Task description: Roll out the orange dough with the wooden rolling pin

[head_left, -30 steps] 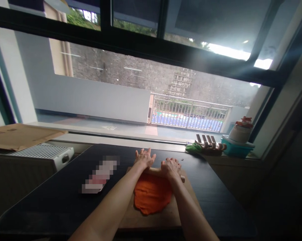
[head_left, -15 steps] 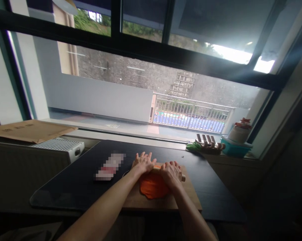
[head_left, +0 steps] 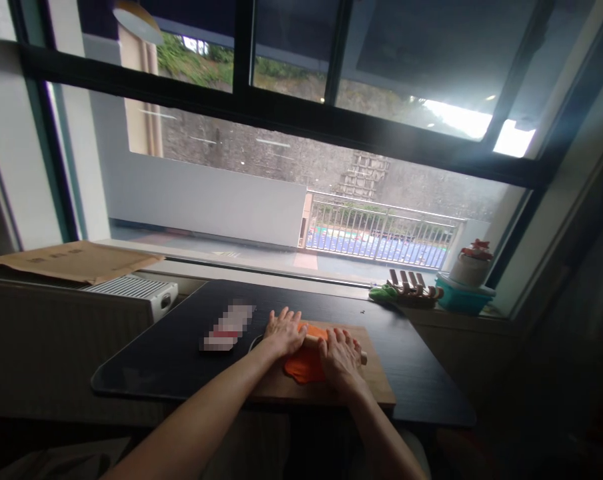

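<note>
Pressing flat, left hand (head_left: pixel 283 331) and right hand (head_left: pixel 339 355) ride rolling pin (head_left: pixel 312 341) over orange dough (head_left: pixel 301 369); uneven push risks tearing, dough sliding off board (head_left: pixel 379 387) toward 6 o'clock.

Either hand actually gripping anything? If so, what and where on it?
No closed grip. Both hands press palm-down on a wooden rolling pin lying across orange dough: left hand on its left part, right hand near the right end.

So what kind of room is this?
Probably a home room or craft corner by a big window: both hands roll orange dough on a wooden board on a dark table.
</note>
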`<state>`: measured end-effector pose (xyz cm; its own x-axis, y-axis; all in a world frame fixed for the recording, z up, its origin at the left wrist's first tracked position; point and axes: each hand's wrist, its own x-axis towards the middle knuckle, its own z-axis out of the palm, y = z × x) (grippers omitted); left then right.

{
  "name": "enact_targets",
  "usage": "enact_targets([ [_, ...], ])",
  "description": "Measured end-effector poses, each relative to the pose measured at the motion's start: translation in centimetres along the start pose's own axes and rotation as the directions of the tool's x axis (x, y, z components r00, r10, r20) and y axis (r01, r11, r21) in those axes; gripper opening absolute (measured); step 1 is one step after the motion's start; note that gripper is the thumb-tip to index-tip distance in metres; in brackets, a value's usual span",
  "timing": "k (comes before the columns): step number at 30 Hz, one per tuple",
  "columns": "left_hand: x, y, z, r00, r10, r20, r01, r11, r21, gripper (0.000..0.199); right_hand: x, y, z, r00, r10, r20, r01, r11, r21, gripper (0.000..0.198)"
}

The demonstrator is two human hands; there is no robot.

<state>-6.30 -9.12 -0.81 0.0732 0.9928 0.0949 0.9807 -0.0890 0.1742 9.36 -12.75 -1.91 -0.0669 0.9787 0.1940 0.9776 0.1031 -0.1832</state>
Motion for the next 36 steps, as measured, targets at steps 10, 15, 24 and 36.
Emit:
enact_targets([
  [10, 6.8, 0.2, 1.0, 0.996, -0.073, 0.047, 0.075, 0.996, -0.051, 0.066, 6.6, 0.6, -0.4, 0.997, 0.053, 0.049, -0.053, 0.998, -0.019, 0.038],
  [15, 9.6, 0.1, 1.4, 0.998, -0.057, 0.042, 0.06, 0.996, -0.068, 0.069, 10.0, 1.1, -0.2, 0.989, 0.09, 0.117, -0.09, 0.996, -0.004, 0.038],
  [24, 7.4, 0.1, 1.2, 0.998, -0.038, 0.047, 0.041, 0.998, -0.057, 0.065, 6.9, 0.7, -0.3, 0.999, 0.03, 0.025, -0.03, 0.999, -0.014, 0.038],
  [36, -2.4, -1.0, 0.1, 0.996, 0.084, -0.002, -0.084, 0.996, -0.029, 0.063, -2.8, 0.4, -0.2, 0.994, -0.109, -0.008, 0.109, 0.994, -0.003, 0.054],
])
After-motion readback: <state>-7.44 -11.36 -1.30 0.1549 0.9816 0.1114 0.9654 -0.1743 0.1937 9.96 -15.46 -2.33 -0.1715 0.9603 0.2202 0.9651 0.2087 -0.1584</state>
